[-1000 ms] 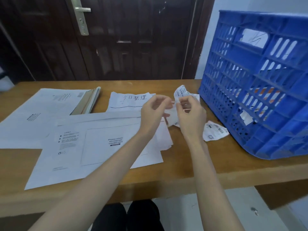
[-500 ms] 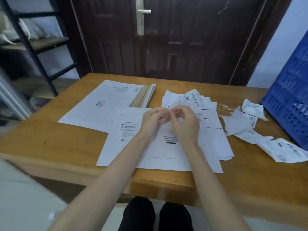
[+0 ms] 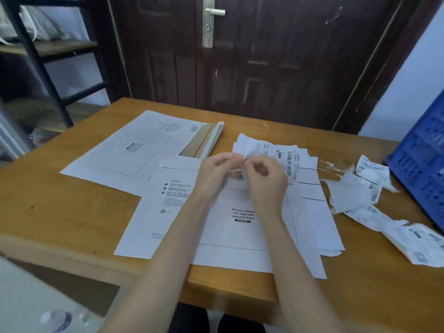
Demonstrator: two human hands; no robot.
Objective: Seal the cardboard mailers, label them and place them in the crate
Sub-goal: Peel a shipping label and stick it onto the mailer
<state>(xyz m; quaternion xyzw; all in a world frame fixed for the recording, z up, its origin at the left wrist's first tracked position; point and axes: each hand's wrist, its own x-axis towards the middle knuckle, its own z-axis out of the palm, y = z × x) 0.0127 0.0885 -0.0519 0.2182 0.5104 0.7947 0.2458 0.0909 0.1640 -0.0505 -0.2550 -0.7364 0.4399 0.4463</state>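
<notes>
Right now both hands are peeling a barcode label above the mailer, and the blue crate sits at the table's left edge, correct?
Not quite: in the head view the blue crate sits at the table's right edge. Both hands, left and right, do hold the barcode label above the mailer.

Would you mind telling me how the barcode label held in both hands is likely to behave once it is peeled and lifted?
The barcode label looks thin and curled, so it will probably be floppy and very light. Both hands, left and right, pinch it at an edge, which suggests it needs careful handling. The crumpled backing scraps nearby suggest such paper creases easily.
</notes>
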